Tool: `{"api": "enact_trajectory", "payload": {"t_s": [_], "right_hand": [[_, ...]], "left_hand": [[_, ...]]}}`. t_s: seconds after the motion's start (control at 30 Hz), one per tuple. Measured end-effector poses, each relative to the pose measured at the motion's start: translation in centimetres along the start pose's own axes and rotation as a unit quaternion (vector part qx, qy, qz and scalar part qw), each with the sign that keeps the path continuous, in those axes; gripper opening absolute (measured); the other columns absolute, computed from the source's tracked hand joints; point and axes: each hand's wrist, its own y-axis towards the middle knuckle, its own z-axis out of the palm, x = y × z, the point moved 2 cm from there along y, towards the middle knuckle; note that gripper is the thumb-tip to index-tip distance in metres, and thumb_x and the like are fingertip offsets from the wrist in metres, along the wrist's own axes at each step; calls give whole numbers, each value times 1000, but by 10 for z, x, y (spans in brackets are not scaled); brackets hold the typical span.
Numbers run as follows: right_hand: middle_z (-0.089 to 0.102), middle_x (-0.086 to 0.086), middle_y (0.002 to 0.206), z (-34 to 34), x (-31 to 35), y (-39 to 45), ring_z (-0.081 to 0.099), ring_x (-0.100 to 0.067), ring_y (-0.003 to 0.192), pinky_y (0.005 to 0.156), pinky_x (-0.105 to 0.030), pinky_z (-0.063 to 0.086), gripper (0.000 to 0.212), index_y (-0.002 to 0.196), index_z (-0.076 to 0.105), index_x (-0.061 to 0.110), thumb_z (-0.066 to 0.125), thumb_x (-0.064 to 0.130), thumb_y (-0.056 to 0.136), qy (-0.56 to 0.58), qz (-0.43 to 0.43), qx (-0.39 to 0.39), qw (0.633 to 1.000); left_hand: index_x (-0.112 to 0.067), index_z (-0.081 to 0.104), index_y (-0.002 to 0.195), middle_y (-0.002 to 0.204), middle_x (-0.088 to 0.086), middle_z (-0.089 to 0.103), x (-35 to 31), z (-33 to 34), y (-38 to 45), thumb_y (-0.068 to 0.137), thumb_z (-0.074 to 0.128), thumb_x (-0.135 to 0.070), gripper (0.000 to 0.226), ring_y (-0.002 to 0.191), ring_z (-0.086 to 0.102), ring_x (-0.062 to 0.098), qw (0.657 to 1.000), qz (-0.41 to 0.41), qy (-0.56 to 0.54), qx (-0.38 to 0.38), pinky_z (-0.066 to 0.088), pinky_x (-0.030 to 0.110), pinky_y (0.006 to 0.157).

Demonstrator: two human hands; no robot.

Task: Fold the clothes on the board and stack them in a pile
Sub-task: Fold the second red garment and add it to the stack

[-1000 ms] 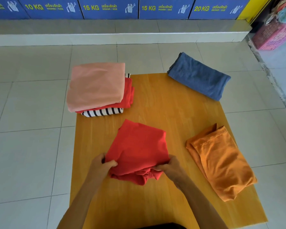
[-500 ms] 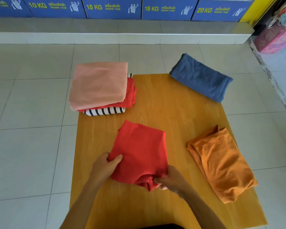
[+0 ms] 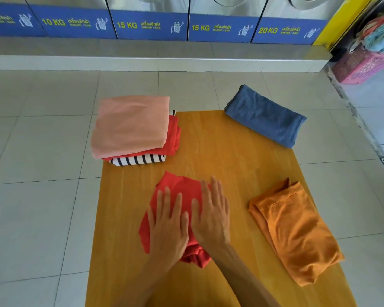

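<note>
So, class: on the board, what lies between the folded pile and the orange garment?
In the head view, only bare board lies between the pile and the orange garment; the red garment under both hands sits nearer the camera.

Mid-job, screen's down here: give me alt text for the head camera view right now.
Both hands, left hand and right hand, press flat on a folded red garment at the near middle of the wooden board. A pile with a pink piece on top sits far left; a blue garment and an orange garment lie to the right.
</note>
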Motion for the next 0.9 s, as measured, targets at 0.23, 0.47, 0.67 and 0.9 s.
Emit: {"api": "enact_trajectory", "payload": {"t_s": [0.23,0.47,0.67,0.9], "right_hand": [[-9,4,168,54,-32,8,-16,-16,154,123,-59,-1,59,160,5,33,20,42,104,-109,-21,92,990],[9,-3,169,43,-24,0,5,-24,156,122,-58,4,62,160,16,30,27,47,101,-125,8,104,987],[60,-4,128,5,-26,-1,58,-25,118,100,-43,40,48,134,58,22,49,45,93,-130,18,116,985],[66,-8,127,7,-24,19,62,-27,117,96,-44,52,63,134,53,10,49,59,94,110,200,147,962]], "left_hand": [[-23,19,156,165,8,7,15,31,-8,99,29,-45,62,152,5,28,994,20,92,50,15,60,117],[-28,15,156,166,4,0,33,23,-1,101,18,-51,60,152,0,26,991,87,75,72,16,60,116],[-21,1,157,163,16,3,80,-16,12,83,44,-74,100,150,2,36,996,-77,39,25,-1,50,117],[-8,26,147,140,22,44,77,-22,-9,90,50,-58,80,123,50,42,895,-383,-225,-22,50,58,94]]}}
